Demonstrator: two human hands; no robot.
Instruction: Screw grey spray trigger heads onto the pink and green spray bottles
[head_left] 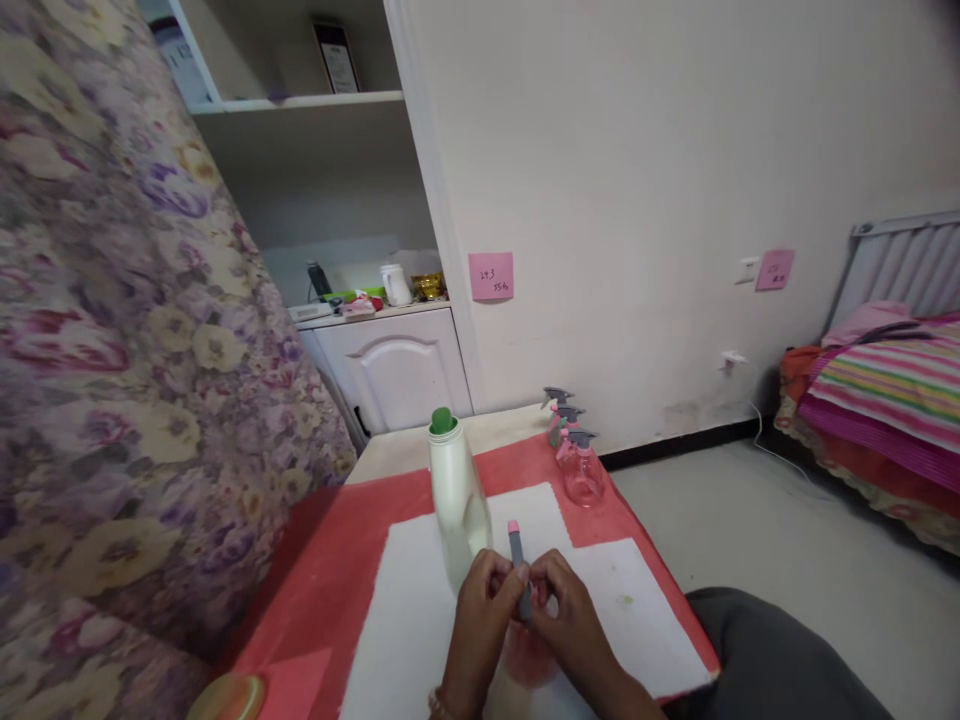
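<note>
Both of my hands meet over the white sheet at the front of the table. Between the fingers is a spray bottle point(529, 655) with a see-through pink body and a grey sprayer head that ends in a pink nozzle, pointing away from me. My left hand point(484, 612) pinches the sprayer head from the left, its thumb on top. From the right, my right hand point(568, 612) has its fingers closed at the same head. The fingers hide part of the sprayer. Just beyond my left hand stands an upright pale green jug point(456, 490), with green showing at its mouth.
Several spray bottles point(581, 475) stand in a row along the table's right edge. White sheets point(409, 590) lie on the red tablecloth point(330, 540). A round lid-like object point(227, 697) is at front left. A floral curtain point(142, 400) hangs left, and a cabinet point(401, 365) stands behind.
</note>
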